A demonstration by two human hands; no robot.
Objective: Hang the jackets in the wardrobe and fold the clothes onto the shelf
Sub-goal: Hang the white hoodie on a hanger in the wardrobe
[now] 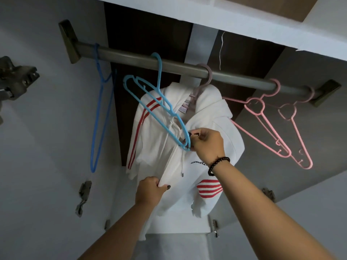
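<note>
A white hooded jacket (pixel 212 119) with red stripes hangs on a pale pink hanger (pixel 208 76) from the grey wardrobe rail (pixel 131 58). My left hand (pixel 150 190) pinches the jacket's front zipper edge low down. My right hand (pixel 206 143), with a dark bead bracelet at the wrist, is curled at the jacket's upper front, pinching something small and dark beside the lower end of a light blue hanger (pixel 155 107). That blue hanger hangs tilted on the rail in front of the jacket.
A thin dark blue hanger (pixel 97 109) hangs at the rail's left end. Two empty pink hangers (pixel 262 124) hang on the right. Door hinges (pixel 18 76) stick out at the left wall, and a white shelf board (pixel 225 19) lies above the rail.
</note>
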